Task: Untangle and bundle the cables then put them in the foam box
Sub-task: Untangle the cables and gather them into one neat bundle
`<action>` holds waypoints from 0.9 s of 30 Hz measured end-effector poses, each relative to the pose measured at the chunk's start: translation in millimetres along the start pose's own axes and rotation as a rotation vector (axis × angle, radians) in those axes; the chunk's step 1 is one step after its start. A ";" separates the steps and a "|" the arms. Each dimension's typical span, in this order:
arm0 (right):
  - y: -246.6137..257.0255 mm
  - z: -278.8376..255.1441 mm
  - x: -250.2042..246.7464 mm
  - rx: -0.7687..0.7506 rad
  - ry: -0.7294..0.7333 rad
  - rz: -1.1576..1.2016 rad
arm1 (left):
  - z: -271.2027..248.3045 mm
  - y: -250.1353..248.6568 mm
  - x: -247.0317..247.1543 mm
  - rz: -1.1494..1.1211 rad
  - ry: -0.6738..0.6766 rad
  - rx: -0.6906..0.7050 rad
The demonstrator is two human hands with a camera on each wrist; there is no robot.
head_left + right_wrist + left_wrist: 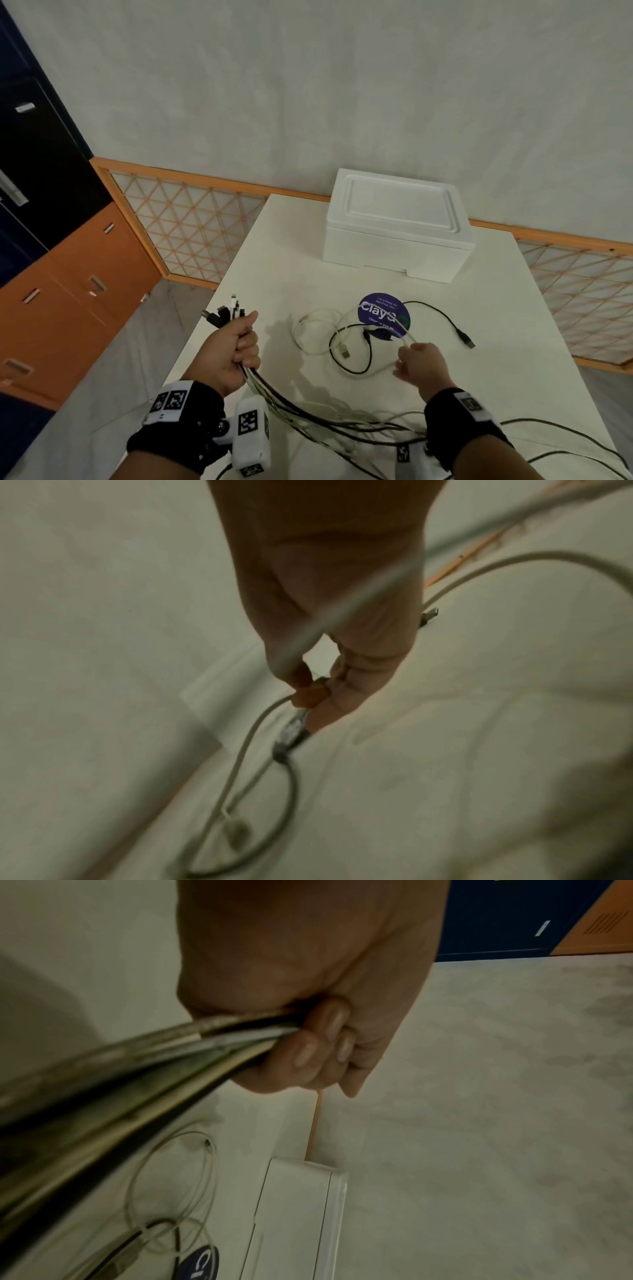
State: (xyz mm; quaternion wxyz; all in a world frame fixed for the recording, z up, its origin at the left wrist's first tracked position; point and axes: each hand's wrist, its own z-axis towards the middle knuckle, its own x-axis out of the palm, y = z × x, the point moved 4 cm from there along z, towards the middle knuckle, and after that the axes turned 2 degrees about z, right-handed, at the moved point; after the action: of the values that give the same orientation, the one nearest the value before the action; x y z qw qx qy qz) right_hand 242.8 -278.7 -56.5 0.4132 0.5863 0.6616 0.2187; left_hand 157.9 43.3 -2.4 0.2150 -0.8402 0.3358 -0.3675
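My left hand (236, 346) grips a bundle of several black and white cables (308, 416) above the table's left edge, their plug ends (226, 311) sticking up out of the fist. The left wrist view shows the fingers (318, 1047) curled round the cable bundle (137, 1074). My right hand (416, 363) pinches a white cable (406, 337) just above the table; in the right wrist view thumb and fingertips (308, 693) close on that white cable (240, 753). More loose cables (342, 339) lie tangled ahead. The white foam box (397, 226) stands at the far end, lid on.
A round purple sticker (383, 317) lies on the white table (496, 308) under the loose cables. A black cable with a USB plug (467, 340) trails right. Orange lattice panels (191, 222) and orange cabinets (68, 294) stand beyond the table's left side.
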 end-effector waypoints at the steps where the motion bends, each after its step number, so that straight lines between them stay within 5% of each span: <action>1: 9.2 -3.6 0.5 -0.008 0.028 0.118 | -0.7 0.8 1.8 -0.011 0.006 -0.002; 10: 91.7 -80.3 3.6 -0.431 0.289 0.468 | -7.5 8.9 39.2 0.015 0.007 0.001; 17: 90.9 -140.9 41.6 -0.753 0.537 -0.194 | -41.7 12.4 97.8 0.236 0.274 0.111; 21: 76.6 -150.9 55.9 -0.998 0.426 -0.596 | -56.2 8.6 115.7 0.190 0.310 0.202; 27: 69.0 -155.5 46.9 -0.991 0.350 -0.831 | -65.7 -2.7 109.5 0.210 0.271 0.347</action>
State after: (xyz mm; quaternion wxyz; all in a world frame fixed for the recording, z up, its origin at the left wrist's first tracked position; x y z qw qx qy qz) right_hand 160.4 -188.6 70.8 0.5698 -0.0206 0.7112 0.4112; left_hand 164.1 -41.4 92.9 0.3460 -0.6941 0.3790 -0.5048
